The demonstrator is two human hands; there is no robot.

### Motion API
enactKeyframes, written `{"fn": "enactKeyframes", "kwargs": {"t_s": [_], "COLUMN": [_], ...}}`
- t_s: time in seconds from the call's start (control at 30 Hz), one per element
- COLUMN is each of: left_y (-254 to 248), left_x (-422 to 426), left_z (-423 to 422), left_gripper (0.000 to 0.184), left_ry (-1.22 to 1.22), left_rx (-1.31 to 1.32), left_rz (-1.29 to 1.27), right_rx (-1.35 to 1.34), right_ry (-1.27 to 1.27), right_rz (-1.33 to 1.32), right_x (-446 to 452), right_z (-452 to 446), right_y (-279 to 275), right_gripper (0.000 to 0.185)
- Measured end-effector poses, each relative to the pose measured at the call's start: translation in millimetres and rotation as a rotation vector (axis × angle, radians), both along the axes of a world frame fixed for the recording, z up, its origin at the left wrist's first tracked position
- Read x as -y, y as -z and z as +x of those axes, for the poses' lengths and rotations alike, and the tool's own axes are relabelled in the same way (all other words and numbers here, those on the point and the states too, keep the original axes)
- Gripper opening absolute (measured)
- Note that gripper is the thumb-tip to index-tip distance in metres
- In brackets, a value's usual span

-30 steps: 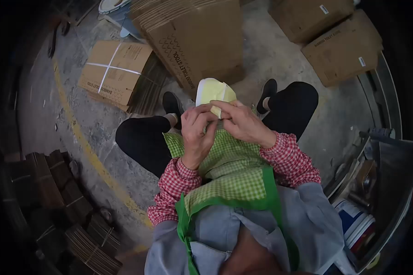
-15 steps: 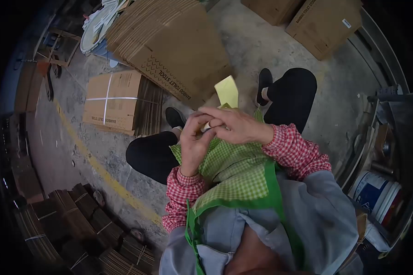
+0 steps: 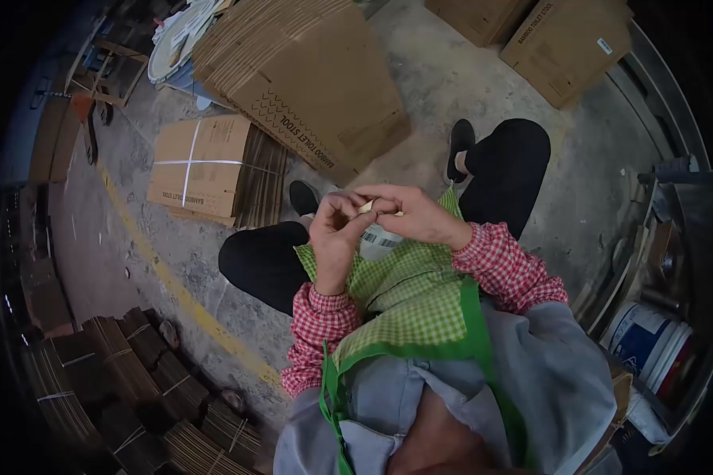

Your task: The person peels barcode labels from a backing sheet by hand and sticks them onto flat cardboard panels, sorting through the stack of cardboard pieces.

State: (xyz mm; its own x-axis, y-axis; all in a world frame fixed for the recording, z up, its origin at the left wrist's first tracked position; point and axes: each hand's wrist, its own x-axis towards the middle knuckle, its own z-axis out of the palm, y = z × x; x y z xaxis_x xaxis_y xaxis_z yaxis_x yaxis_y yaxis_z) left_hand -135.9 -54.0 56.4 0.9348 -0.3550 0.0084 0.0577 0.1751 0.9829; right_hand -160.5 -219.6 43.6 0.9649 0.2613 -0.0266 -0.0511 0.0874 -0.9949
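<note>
Over the lap, my left hand [image 3: 337, 235] and my right hand [image 3: 418, 215] meet with their fingers bent in a pinch. Between them is a barcode label strip [image 3: 379, 241], whose white face with black bars hangs below the fingertips. A bit of pale yellow paper shows among the fingers; the rest of the strip is hidden by them. Underneath lies a green checked apron [image 3: 404, 313]. Past the hands, a leaning stack of flat cardboard cartons [image 3: 333, 87] is printed "BAMBOO TOILET STOOL".
A strapped carton bundle [image 3: 202, 170] lies on the floor at left. More cardboard bundles [image 3: 111, 356] fill the lower left. Closed boxes [image 3: 566, 51] stand at upper right. A paint bucket [image 3: 646, 336] sits at right, and a yellow line [image 3: 166, 277] crosses the concrete.
The yellow paper that stuck up beyond my hands is now mostly out of sight. The barcode face has come into view below my fingers. Both hands remain close together.
</note>
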Motion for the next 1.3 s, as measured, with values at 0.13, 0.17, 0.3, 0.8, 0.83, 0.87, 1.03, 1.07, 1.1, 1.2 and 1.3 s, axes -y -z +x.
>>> {"fn": "enactKeyframes", "kwargs": {"t_s": [0.13, 0.17, 0.3, 0.8, 0.83, 0.87, 1.03, 1.07, 1.1, 1.2, 1.3], "left_y": [1, -7, -11, -20, -19, -19, -17, -13, -11, -8, -13], "left_x": [-5, -6, -14, -9, -11, -13, -12, -10, -8, 0, 2], "left_z": [2, 1, 3, -5, -6, -5, 0, -1, 0, 1, 6], "left_gripper": [0.019, 0.020, 0.016, 0.017, 0.017, 0.016, 0.013, 0.014, 0.014, 0.018, 0.020], "left_ry": [-0.044, -0.039, 0.009, 0.013, 0.004, 0.028, 0.076, 0.067, 0.058, -0.003, 0.058], "left_rx": [-0.047, -0.101, -0.027, -0.006, -0.015, -0.051, -0.248, -0.202, -0.157, -0.123, -0.293], "left_rz": [-0.165, -0.065, 0.211, 0.286, 0.289, 0.316, 0.220, 0.197, 0.172, 0.194, 0.182], "right_rx": [-0.184, -0.203, -0.178, -0.209, -0.135, -0.141, -0.028, -0.107, -0.112, -0.130, -0.075], "right_ry": [-0.065, -0.074, -0.007, 0.091, 0.103, 0.094, 0.173, 0.179, 0.184, 0.225, 0.236], "right_rz": [0.261, 0.268, 0.197, 0.297, 0.188, 0.191, 0.065, 0.151, 0.151, 0.177, 0.071], "right_x": [2, 2, -2, -2, -3, -5, -4, -4, -4, -3, -1], "right_z": [-3, -3, -5, -3, -4, -4, -7, -8, -8, -10, -7], "right_y": [1, 5, 6, 23, 27, 30, 25, 23, 24, 25, 17], "right_gripper": [0.047, 0.047, 0.036, 0.018, 0.016, 0.016, 0.011, 0.011, 0.011, 0.011, 0.009]}}
